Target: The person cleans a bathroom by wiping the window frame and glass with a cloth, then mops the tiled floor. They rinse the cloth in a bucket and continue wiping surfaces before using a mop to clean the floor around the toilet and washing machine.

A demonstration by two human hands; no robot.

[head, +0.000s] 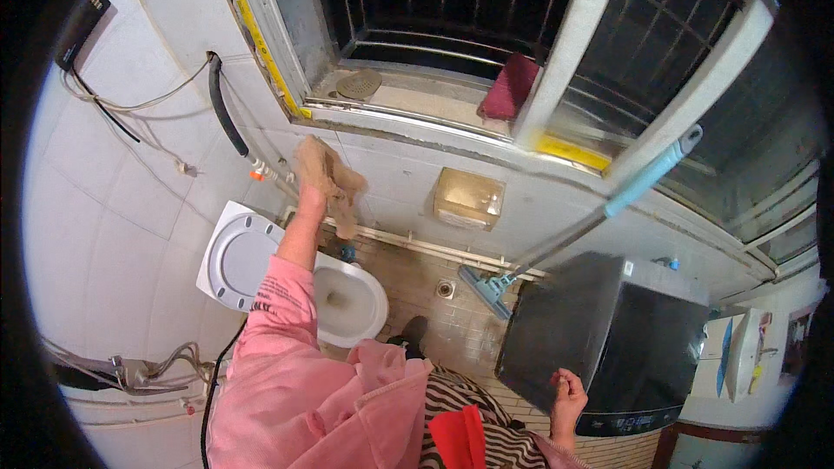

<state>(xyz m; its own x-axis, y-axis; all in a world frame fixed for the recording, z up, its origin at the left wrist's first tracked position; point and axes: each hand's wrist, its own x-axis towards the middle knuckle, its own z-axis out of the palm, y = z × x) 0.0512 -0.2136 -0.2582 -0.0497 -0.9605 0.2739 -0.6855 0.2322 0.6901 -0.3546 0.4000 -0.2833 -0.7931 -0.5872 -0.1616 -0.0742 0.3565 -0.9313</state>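
Observation:
My left hand [311, 166] reaches out to the white tiled wall under the window, gripping a tan cloth [345, 185]. The cloth hangs down from the hand; blur hides the fingers. Below that arm is a white toilet bowl [348, 306], its lid and seat [244, 257] raised. Valves with an orange handle [257, 176] sit just left of the hand. My right hand [568, 394] is low on the right, beside a dark washing machine [560, 326]. Its fingers are curled together and nothing shows in them.
A squeegee mop with a blue handle [642, 176] leans against the window frame. A gold tissue box [469, 198] is fixed to the wall. On the sill lie a round drain cover [359, 85] and a dark red cloth [511, 88]. A floor drain [445, 288] lies beyond my foot.

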